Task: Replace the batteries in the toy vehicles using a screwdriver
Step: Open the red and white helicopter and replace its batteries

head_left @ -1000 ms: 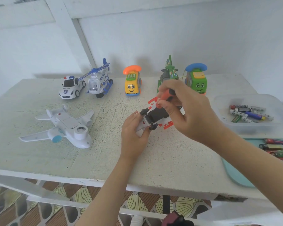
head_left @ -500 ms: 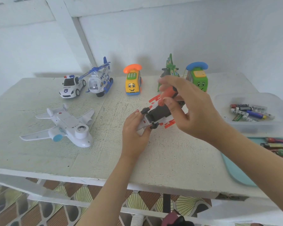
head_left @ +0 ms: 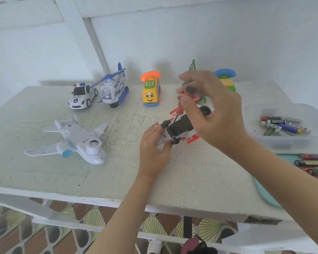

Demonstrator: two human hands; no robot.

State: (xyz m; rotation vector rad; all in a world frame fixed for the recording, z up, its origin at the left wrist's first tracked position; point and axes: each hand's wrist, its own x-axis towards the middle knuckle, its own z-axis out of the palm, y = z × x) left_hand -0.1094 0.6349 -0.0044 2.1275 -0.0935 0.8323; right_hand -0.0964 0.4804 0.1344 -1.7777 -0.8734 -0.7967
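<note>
- Car (head_left: 182, 125) lies belly-up just right of desk (head_left: 117, 171) centre, long axis running 8 to 2 o'clock.
- Left grip (head_left: 152, 151): fingers and thumb curled round the car's 8 o'clock end, pinning it down.
- Right grip (head_left: 218, 114): thumb and fingertips pinch the screwdriver (head_left: 178, 110) handle, with the other fingers fanned loose. The shaft leans down toward 7 o'clock onto the car's underside. Whether the tip sits in a screw is too small to tell.
- Risk, slip-out: the shaft is tilted, not square, and a fingertip pinch likely gives little downward push. The tip could ride out and chew the screw head.
- Risk, jab: left fingertips sit just beside the tip, so a skid would run toward them.
- Risk, pivot: the car is held at one end only, and twisting force could swing the 2 o'clock end.
- Risk, lost screw: nothing by the car would catch one, and a freed screw could roll off the 6 o'clock edge.
- Risk, mix-up: tub (head_left: 283, 142) at 3 o'clock and tray (head_left: 264, 191) at 4 o'clock both hold batteries. Which are fresh, I cannot tell.
</note>
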